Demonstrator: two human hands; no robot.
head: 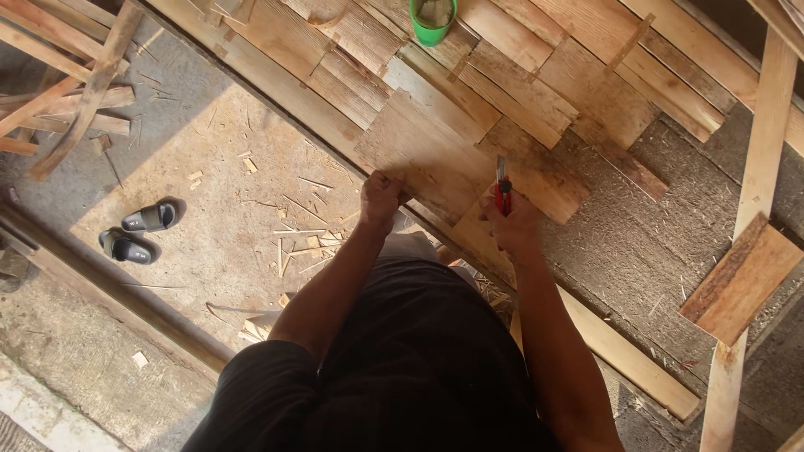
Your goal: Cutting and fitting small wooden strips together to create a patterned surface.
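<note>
The red utility knife [502, 191] stands nearly upright in the view, its long axis running away from the person, the thin grey blade tip pointing up toward the far boards. It sits just over the near right part of a thin wooden sheet [444, 159], gripped around its lower body by the right hand [512, 224], whose fingers are wrapped closed on the handle. The sheet is a pale, flat rectangle of rough-sawn veneer with fine grain lines, lying skewed so its long edges run from upper left to lower right. The left hand [381, 197] is clenched on the sheet's near left edge, thumb and fingers pinching the wood.

Beyond the sheet lie more wooden slats [536, 92] — overlapping, reddish-brown, fibrous strips laid side by side at the same slant. A bright green plastic cup [433, 21] stands among them at the top of the view. To the right, a long pale plank [758, 192] runs almost vertically, with a short bark-edged offcut [741, 280] lying across it. On the sunlit concrete floor [209, 209] to the left lie scattered splinters and shavings — and a pair of dark slip-on sandals [138, 233], side by side.
</note>
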